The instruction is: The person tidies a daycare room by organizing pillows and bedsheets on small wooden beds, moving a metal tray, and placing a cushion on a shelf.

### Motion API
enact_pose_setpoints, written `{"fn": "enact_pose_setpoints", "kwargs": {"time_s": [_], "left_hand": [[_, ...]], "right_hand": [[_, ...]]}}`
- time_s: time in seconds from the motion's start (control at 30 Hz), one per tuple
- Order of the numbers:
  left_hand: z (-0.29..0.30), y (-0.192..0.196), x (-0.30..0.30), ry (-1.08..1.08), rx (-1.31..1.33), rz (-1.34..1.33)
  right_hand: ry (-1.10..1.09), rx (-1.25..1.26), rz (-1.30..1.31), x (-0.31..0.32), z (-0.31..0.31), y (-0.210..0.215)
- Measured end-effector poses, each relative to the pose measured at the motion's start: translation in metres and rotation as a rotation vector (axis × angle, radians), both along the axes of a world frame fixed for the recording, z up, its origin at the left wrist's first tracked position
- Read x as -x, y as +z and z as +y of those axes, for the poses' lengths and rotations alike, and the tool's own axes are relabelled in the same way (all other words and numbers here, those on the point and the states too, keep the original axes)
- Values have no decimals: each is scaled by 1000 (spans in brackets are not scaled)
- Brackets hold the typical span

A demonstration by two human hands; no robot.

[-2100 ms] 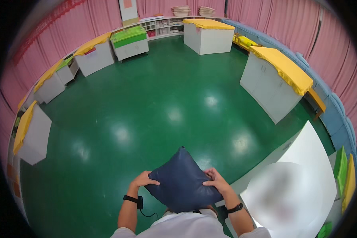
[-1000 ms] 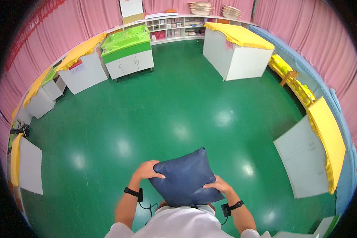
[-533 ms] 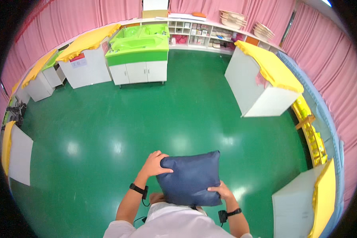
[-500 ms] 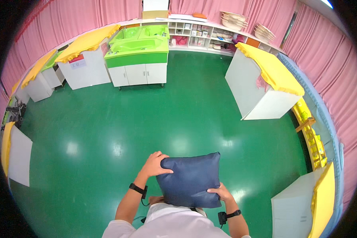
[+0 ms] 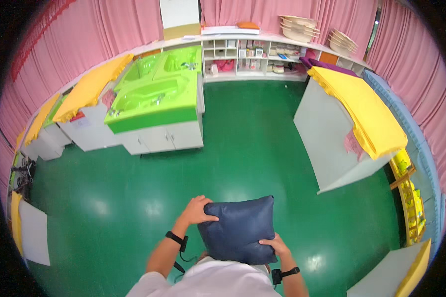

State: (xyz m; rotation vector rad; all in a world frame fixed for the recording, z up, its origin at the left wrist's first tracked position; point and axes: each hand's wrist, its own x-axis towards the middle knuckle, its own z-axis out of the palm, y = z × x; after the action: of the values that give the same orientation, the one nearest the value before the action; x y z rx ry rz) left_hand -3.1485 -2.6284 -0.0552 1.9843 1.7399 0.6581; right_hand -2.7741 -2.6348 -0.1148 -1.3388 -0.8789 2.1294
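Observation:
A dark blue pillow [image 5: 240,230] with a smooth, slightly shiny cover is held in front of my body at waist height. My left hand [image 5: 198,211] grips its upper left corner, thumb lying across the front face. On the lower right edge, my right hand [image 5: 276,244] is closed with the thumb on top; its other fingers are hidden behind the pillow. Each wrist wears a black strap with a small device and a cable.
Bright green sink units [image 5: 158,99] on white cupboards stand ahead to the left. A white cabinet with a yellow cover [image 5: 362,111] is at the right. Low white shelves [image 5: 228,76] line the far wall, with stacked beige basins [image 5: 299,29] on top. The floor [image 5: 223,168] is green.
The sink units, shelves and covered cabinets appear nearer and lower in view, as I have moved forward. Both hands keep their hold on the pillow, which stays before me.

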Motion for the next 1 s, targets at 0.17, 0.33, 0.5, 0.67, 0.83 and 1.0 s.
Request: {"fn": "enact_pose_setpoints", "kwargs": {"time_s": [0.17, 0.33, 0.5, 0.67, 0.83, 1.0], "left_hand": [[210, 33, 55, 136, -143, -14], [428, 4, 123, 187, -10, -10], [650, -3, 172, 162, -141, -129], [871, 12, 218, 58, 38, -152], [1075, -31, 255, 58, 120, -218], [1253, -66, 296, 432, 85, -446]], "right_hand": [[98, -97, -63, 53, 249, 47], [180, -91, -87, 120, 492, 28], [87, -142, -77, 169, 695, 27], [-30, -200, -64, 206, 875, 43], [-44, -123, -44, 244, 1068, 6], [9, -181, -26, 293, 1311, 5]]}}
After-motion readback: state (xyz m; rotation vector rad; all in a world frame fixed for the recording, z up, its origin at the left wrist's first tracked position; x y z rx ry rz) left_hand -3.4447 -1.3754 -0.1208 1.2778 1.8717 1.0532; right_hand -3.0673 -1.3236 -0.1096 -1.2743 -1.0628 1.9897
